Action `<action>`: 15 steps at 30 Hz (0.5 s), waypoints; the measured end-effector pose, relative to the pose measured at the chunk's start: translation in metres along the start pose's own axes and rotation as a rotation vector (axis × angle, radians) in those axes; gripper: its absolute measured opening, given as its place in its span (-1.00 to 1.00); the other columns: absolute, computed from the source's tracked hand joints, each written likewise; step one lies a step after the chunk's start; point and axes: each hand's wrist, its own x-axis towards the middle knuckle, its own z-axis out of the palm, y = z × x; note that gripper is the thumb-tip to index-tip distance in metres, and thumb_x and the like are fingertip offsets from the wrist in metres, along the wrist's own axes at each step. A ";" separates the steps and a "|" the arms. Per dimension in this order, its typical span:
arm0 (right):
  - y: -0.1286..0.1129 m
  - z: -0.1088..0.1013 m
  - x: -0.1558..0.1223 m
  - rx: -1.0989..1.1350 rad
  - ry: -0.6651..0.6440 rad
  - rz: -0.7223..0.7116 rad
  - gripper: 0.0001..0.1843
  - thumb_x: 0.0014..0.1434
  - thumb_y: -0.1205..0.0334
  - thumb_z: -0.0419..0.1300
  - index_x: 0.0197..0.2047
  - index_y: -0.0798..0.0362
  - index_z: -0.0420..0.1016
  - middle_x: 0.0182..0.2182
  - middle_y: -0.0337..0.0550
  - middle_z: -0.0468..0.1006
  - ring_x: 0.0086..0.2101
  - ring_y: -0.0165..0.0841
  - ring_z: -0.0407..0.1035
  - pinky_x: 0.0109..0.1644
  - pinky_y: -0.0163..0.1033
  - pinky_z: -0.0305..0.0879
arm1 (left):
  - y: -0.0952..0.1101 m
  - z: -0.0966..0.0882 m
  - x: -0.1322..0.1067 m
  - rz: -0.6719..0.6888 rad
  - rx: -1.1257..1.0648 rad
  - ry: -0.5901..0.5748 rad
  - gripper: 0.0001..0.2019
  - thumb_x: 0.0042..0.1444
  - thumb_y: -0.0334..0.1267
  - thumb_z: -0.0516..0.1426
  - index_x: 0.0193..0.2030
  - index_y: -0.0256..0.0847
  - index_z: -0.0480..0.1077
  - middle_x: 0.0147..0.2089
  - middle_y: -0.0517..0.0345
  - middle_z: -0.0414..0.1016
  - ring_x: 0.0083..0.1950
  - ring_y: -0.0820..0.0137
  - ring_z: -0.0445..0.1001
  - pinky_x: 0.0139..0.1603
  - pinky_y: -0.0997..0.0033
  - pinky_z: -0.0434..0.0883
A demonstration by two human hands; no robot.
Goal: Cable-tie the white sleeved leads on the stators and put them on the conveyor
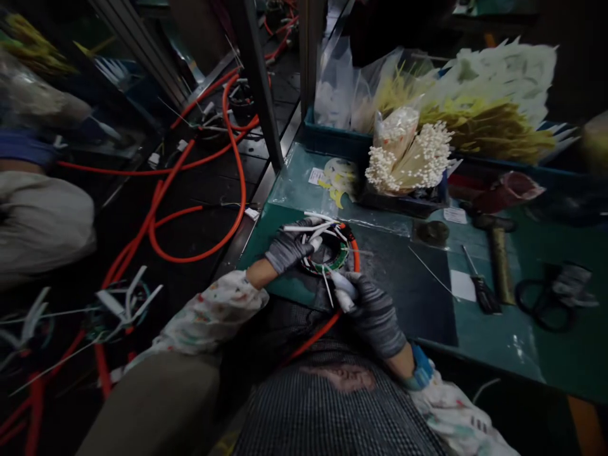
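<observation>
Orange-sheathed cable coil (354,256): judged stiff, springy, fairly light; hold by the rim. Gloved left hand (289,247) and right hand (375,313) clamped on it, close together.

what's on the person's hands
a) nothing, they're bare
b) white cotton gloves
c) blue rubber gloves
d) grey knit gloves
d, the left hand and the right hand both wear grey knit gloves
</observation>
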 end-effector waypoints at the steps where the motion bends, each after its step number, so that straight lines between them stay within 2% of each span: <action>1: -0.001 0.004 -0.006 -0.042 -0.012 -0.001 -0.64 0.35 0.11 0.25 0.15 -0.01 0.67 -0.10 0.01 0.83 -0.20 -0.10 0.74 -0.14 -0.08 0.66 | 0.004 0.000 -0.011 0.070 0.032 0.019 -0.59 0.33 -0.18 0.25 0.28 -0.15 0.59 0.32 -0.03 0.66 0.38 0.12 0.61 0.50 0.01 0.52; 4: 0.001 0.002 -0.019 -0.165 -0.041 -0.039 -0.62 0.37 0.11 0.25 0.18 -0.06 0.71 -0.10 -0.04 0.84 -0.26 -0.12 0.73 -0.21 -0.13 0.63 | 0.015 -0.001 -0.043 0.274 0.144 0.072 -0.59 0.48 -0.19 0.14 0.40 -0.12 0.50 0.46 0.00 0.55 0.54 0.18 0.46 0.57 0.05 0.45; 6: 0.000 -0.005 -0.021 -0.241 -0.035 -0.085 -0.62 0.38 0.11 0.26 0.18 -0.07 0.73 -0.13 -0.06 0.84 -0.32 -0.15 0.71 -0.28 -0.16 0.59 | 0.020 -0.002 -0.059 0.345 0.235 0.095 -0.58 0.52 -0.19 0.12 0.44 -0.11 0.47 0.49 0.01 0.51 0.59 0.21 0.38 0.57 0.10 0.45; 8: -0.004 -0.012 -0.018 -0.294 -0.031 -0.168 -0.65 0.41 0.13 0.26 0.18 -0.10 0.75 -0.13 -0.07 0.84 -0.31 -0.16 0.71 -0.27 -0.18 0.57 | 0.026 0.000 -0.069 0.356 0.354 0.098 -0.61 0.52 -0.17 0.13 0.40 -0.06 0.51 0.48 0.04 0.53 0.60 0.21 0.37 0.53 0.15 0.49; 11: -0.011 -0.018 -0.011 -0.306 -0.002 -0.264 -0.69 0.45 0.11 0.24 0.10 -0.16 0.79 -0.13 -0.10 0.84 -0.30 -0.18 0.71 -0.24 -0.19 0.56 | 0.034 0.003 -0.074 0.332 0.527 0.035 -0.66 0.52 -0.20 0.14 0.33 0.04 0.58 0.44 0.13 0.57 0.58 0.21 0.39 0.47 0.20 0.52; 15: -0.019 -0.023 -0.001 -0.301 0.004 -0.226 -0.69 0.40 -0.02 0.31 0.01 -0.09 0.82 -0.25 -0.08 0.83 -0.41 -0.16 0.67 -0.35 -0.15 0.51 | 0.042 0.005 -0.072 0.316 0.645 -0.027 -0.64 0.50 -0.25 0.17 0.35 0.07 0.57 0.45 0.12 0.56 0.58 0.21 0.39 0.44 0.23 0.52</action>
